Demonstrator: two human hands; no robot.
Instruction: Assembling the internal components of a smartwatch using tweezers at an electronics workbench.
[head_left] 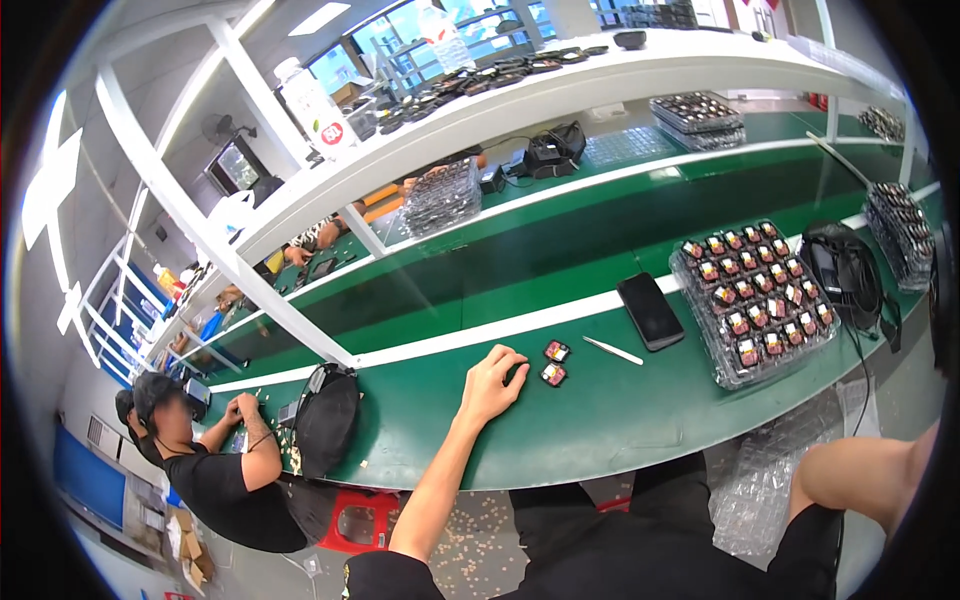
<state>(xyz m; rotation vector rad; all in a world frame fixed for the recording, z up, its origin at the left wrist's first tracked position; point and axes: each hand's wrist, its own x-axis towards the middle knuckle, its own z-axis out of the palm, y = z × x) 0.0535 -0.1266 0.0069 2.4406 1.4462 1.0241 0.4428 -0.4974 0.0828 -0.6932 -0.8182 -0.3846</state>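
My left hand (492, 383) rests on the green tabletop (600, 420), its fingers loosely bent and the thumb a little apart from the forefinger. I see nothing held in it. Just right of its fingertips lie two small black square parts with pink and white faces, one (557, 350) behind the other (553, 374). Farther right is a pair of slim pale tweezers (613, 350). My right arm (865, 482) is bent up at the right edge, with its hand outside the picture.
A black phone (651, 312) lies left of stacked clear trays (745, 377) filled with similar parts. Black bags (328, 420) (850, 265) sit at both sides. A co-worker (225, 480) works at the left. A white shelf (560, 85) runs above the green conveyor belt (560, 240).
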